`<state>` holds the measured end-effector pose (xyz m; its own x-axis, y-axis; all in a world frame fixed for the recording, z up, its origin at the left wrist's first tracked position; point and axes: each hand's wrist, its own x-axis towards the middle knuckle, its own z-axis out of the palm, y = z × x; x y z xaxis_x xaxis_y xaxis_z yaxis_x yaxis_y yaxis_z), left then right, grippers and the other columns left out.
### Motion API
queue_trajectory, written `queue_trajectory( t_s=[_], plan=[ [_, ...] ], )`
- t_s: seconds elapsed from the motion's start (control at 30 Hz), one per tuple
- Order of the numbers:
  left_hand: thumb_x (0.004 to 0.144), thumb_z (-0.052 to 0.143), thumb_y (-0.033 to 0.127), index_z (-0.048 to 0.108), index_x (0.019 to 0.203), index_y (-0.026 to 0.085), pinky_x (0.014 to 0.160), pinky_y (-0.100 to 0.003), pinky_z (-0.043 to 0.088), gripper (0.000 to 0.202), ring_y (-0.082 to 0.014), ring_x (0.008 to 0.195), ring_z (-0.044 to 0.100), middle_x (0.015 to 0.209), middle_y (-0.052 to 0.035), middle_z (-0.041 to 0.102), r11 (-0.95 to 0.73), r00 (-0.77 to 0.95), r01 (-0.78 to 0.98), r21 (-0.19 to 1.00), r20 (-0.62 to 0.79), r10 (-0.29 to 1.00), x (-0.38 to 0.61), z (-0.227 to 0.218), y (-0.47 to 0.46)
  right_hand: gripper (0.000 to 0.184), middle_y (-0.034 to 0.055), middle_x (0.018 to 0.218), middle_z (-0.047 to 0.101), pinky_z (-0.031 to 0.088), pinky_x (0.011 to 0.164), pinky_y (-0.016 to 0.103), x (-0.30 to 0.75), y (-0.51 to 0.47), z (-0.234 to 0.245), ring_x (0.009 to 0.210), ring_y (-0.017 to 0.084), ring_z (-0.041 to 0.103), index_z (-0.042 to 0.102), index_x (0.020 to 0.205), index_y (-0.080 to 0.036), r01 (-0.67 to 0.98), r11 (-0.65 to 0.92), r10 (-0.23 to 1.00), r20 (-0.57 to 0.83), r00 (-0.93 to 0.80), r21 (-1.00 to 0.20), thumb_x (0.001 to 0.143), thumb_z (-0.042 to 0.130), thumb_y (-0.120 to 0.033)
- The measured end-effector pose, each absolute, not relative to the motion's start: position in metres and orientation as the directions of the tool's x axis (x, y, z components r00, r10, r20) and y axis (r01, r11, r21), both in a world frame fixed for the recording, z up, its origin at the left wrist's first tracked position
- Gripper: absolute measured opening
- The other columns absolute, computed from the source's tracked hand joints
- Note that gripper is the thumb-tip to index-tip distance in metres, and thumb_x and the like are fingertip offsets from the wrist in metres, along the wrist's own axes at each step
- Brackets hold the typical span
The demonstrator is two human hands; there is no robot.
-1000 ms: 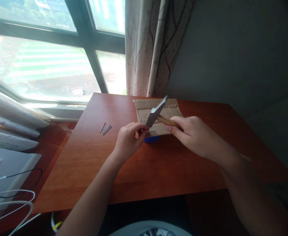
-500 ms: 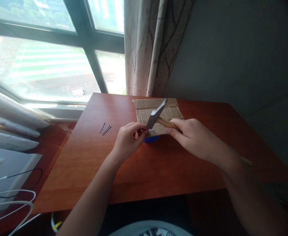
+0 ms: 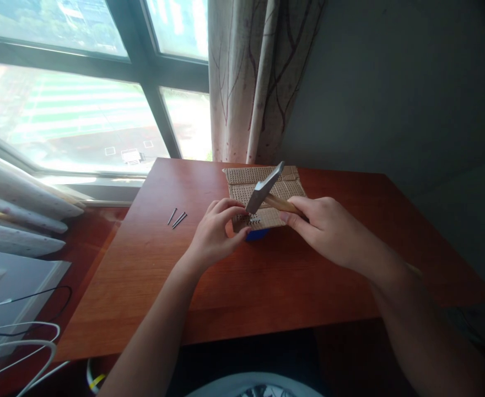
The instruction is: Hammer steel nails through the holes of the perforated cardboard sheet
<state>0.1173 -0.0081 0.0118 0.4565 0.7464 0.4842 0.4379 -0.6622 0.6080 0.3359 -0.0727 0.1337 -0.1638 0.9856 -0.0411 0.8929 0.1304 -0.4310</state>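
My right hand (image 3: 325, 226) is wrapped round the wooden handle of a hammer (image 3: 265, 188), whose steel head hangs just above the near edge of a perforated cardboard piece (image 3: 263, 187). A row of small nails (image 3: 254, 220) stands in that edge. My left hand (image 3: 217, 229) rests at the cardboard's near left corner, fingers curled with the tips pinched by the nails; what they hold is too small to see. A blue object (image 3: 257, 234) shows under the cardboard.
Three loose nails (image 3: 177, 217) lie on the red-brown wooden table (image 3: 242, 275) to the left of my hands. A patterned curtain (image 3: 254, 77) and window stand behind. Cables and a white socket box (image 3: 3, 298) sit at the lower left, off the table.
The hammer head dipped toward the nails half a second ago and has risen a little again. My left hand's fingers have shifted slightly at the cardboard's corner.
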Motion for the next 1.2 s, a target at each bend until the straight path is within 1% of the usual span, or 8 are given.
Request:
queue_trajectory(
  t_s=[0.1,0.27,0.47,0.67,0.83,0.97,1.07,1.2],
  plan=[
    [0.083,0.071,0.027,0.068,0.104,0.022,0.095,-0.042,0.052,0.022,-0.0257,0.109,0.059,0.116,-0.0078,0.066,-0.66,0.456,0.429,0.616,0.483,0.747,0.117,0.013,-0.008,0.03,-0.0024,0.065,0.058,0.029,0.056,0.029,0.334,-0.072,0.132,0.059,0.013,0.05,0.05,0.074,-0.022,0.89,0.109,0.988,-0.05,-0.146,-0.443,0.099,0.048,-0.038],
    [0.083,0.07,0.026,0.069,0.104,0.022,0.095,-0.044,0.051,0.021,-0.0261,0.107,0.059,0.114,-0.0077,0.067,-0.654,0.465,0.428,0.623,0.469,0.751,0.117,0.015,-0.009,0.029,-0.001,0.069,0.06,0.03,0.058,0.029,0.333,-0.07,0.126,0.062,0.014,0.052,0.051,0.074,-0.022,0.9,0.13,0.976,-0.106,-0.19,-0.417,0.099,0.048,-0.036],
    [0.083,0.07,0.027,0.068,0.104,0.021,0.095,-0.044,0.052,0.021,-0.0259,0.107,0.059,0.115,-0.0085,0.066,-0.658,0.461,0.419,0.625,0.478,0.748,0.118,0.014,-0.008,0.033,-0.0023,0.064,0.057,0.029,0.056,0.029,0.334,-0.071,0.124,0.057,0.013,0.049,0.049,0.072,-0.022,0.882,0.107,0.987,-0.057,-0.149,-0.459,0.1,0.047,-0.041],
    [0.083,0.07,0.025,0.068,0.103,0.022,0.093,-0.044,0.052,0.021,-0.0254,0.105,0.059,0.115,-0.0082,0.066,-0.659,0.46,0.418,0.626,0.479,0.747,0.118,0.014,-0.009,0.029,0.0006,0.075,0.066,0.031,0.06,0.029,0.333,-0.071,0.113,0.066,0.015,0.057,0.056,0.079,-0.022,0.895,0.136,0.977,-0.091,-0.192,-0.425,0.1,0.046,-0.039],
    [0.083,0.07,0.025,0.067,0.104,0.022,0.094,-0.044,0.052,0.022,-0.0258,0.107,0.058,0.115,-0.0083,0.066,-0.659,0.462,0.41,0.631,0.479,0.746,0.118,0.013,-0.009,0.031,-0.0002,0.071,0.064,0.031,0.059,0.028,0.333,-0.073,0.111,0.062,0.015,0.055,0.051,0.075,-0.022,0.904,0.144,0.98,-0.066,-0.186,-0.402,0.1,0.046,-0.039],
    [0.082,0.069,0.024,0.068,0.102,0.022,0.094,-0.044,0.052,0.019,-0.0257,0.106,0.059,0.114,-0.0081,0.067,-0.652,0.464,0.416,0.634,0.469,0.752,0.118,0.014,-0.009,0.029,0.0013,0.075,0.066,0.032,0.061,0.028,0.332,-0.073,0.11,0.066,0.016,0.058,0.054,0.079,-0.022,0.913,0.158,0.978,-0.069,-0.198,-0.376,0.1,0.046,-0.039],
    [0.083,0.07,0.025,0.069,0.103,0.022,0.094,-0.044,0.052,0.021,-0.0254,0.106,0.059,0.114,-0.0084,0.066,-0.657,0.462,0.407,0.634,0.478,0.747,0.117,0.014,-0.009,0.028,0.0006,0.073,0.064,0.032,0.061,0.028,0.334,-0.074,0.111,0.066,0.015,0.056,0.055,0.079,-0.022,0.898,0.17,0.98,-0.029,-0.198,-0.406,0.1,0.047,-0.038],
    [0.084,0.07,0.026,0.069,0.107,0.023,0.097,-0.043,0.051,0.023,-0.0248,0.108,0.059,0.116,-0.0078,0.066,-0.659,0.469,0.401,0.636,0.476,0.744,0.117,0.014,-0.009,0.023,-0.0013,0.068,0.059,0.032,0.058,0.029,0.344,-0.078,0.109,0.061,0.015,0.051,0.057,0.08,-0.022,0.831,0.16,0.987,0.114,-0.117,-0.533,0.096,0.053,-0.038]
  ],
)
